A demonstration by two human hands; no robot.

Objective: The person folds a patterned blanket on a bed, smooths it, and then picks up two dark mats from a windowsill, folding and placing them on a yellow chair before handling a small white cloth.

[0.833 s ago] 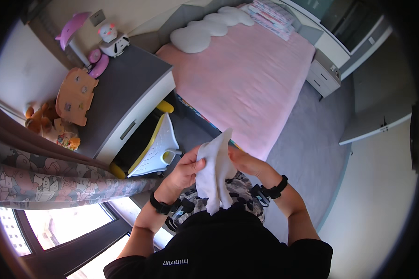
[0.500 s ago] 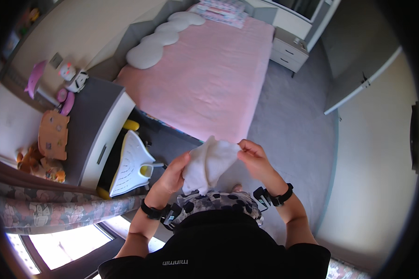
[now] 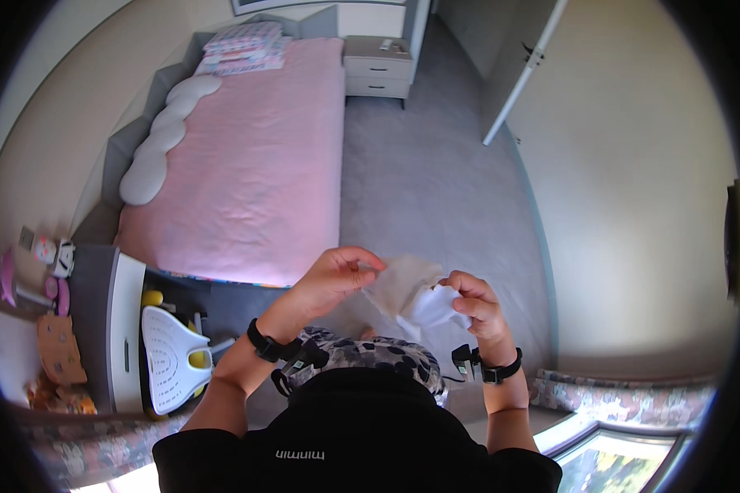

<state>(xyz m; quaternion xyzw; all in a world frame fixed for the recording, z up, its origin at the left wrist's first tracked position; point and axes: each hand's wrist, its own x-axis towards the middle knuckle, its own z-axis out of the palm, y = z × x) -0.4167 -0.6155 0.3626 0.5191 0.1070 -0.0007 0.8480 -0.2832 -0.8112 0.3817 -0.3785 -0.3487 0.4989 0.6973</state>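
Observation:
A thin off-white cloth [image 3: 403, 283] hangs between my two hands, in front of my body and above the floor. My left hand [image 3: 337, 283] is closed at its left edge, thumb and forefinger pinching it. At the opposite side my right hand [image 3: 478, 306] grips a bunched, brighter white part between thumb and fingers. The cloth is crumpled, with a fold running down its middle. Black straps with small devices circle both wrists.
A bed [image 3: 247, 164] with a pink cover lies ahead on the left. Near my left stand a desk [image 3: 99, 329] and a white chair [image 3: 171, 353]. A nightstand [image 3: 378, 70] stands at the back, and a door [image 3: 518, 82] stands ajar on the right.
My view has swung to the right, so bed and desk sit farther left. The cloth has shifted toward my right hand, which now holds a bunched part of it.

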